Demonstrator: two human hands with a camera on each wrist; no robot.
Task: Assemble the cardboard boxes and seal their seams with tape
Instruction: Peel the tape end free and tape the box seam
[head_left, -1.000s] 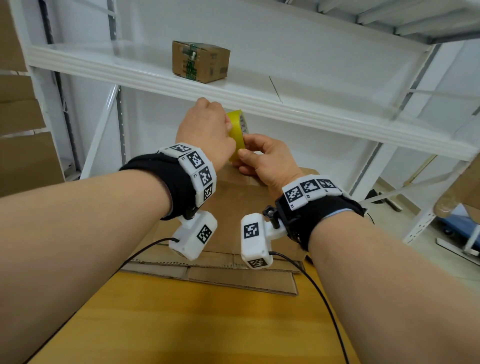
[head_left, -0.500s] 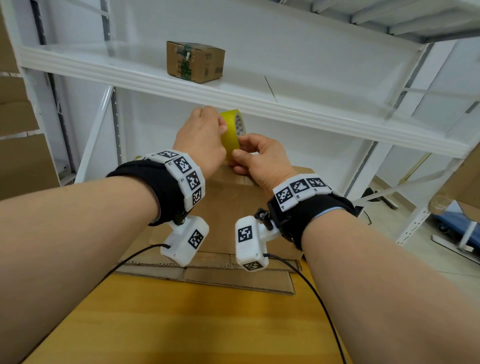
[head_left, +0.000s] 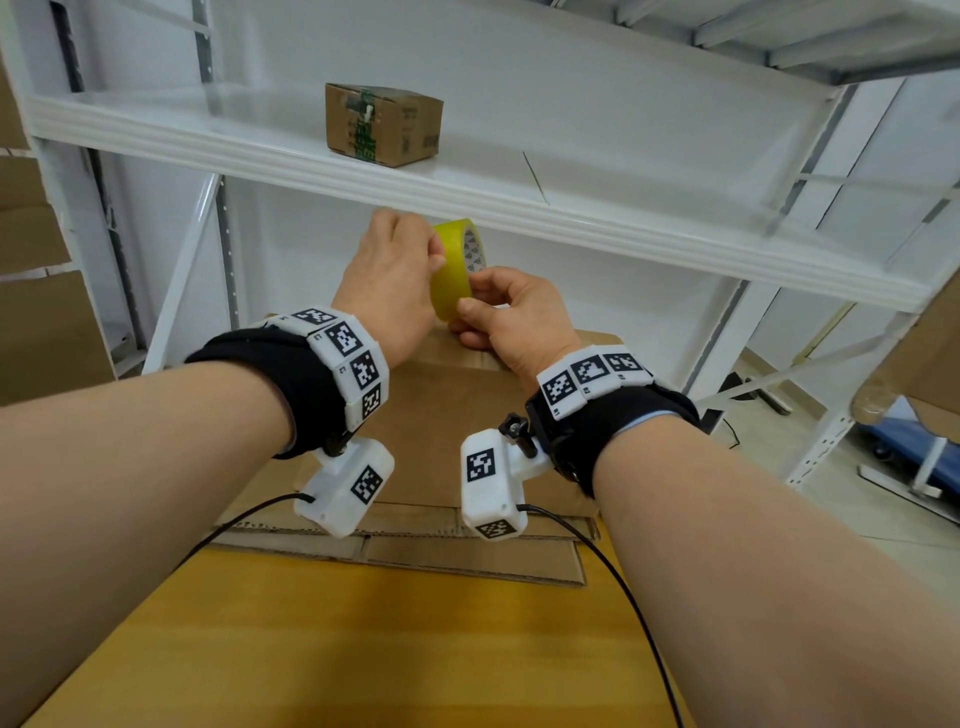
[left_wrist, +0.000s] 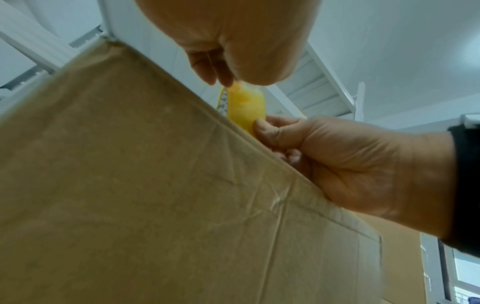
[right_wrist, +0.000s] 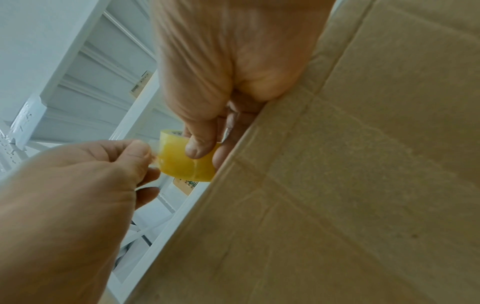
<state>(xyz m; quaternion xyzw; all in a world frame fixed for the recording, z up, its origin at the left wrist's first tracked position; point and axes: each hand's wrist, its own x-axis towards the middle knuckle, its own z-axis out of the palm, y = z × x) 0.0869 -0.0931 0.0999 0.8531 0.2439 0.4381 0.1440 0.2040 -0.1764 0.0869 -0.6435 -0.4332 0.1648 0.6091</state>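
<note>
A yellow tape roll (head_left: 451, 283) is held upright just above the far edge of a brown cardboard box (head_left: 441, 415). My right hand (head_left: 465, 306) grips the roll's lower part, thumb on its outer face. My left hand (head_left: 436, 254) pinches the tape's loose end at the upper side of the roll. In the left wrist view the left fingertips (left_wrist: 228, 80) meet on the tape roll (left_wrist: 246, 109) above the box (left_wrist: 155, 195). The right wrist view shows the right thumb (right_wrist: 197, 148) on the roll (right_wrist: 182, 164), and the left hand (right_wrist: 148, 154) pinching clear tape beside it.
Flattened cardboard sheets (head_left: 415, 551) lie under the box on a yellow wooden table (head_left: 363, 649). A white metal shelf (head_left: 571, 213) runs just above my hands, with a small taped box (head_left: 382, 124) on it. More cardboard stands at the left (head_left: 41, 322).
My left hand has shifted from covering the roll to pinching at its upper side, so more of the yellow roll shows. The right hand keeps its grip.
</note>
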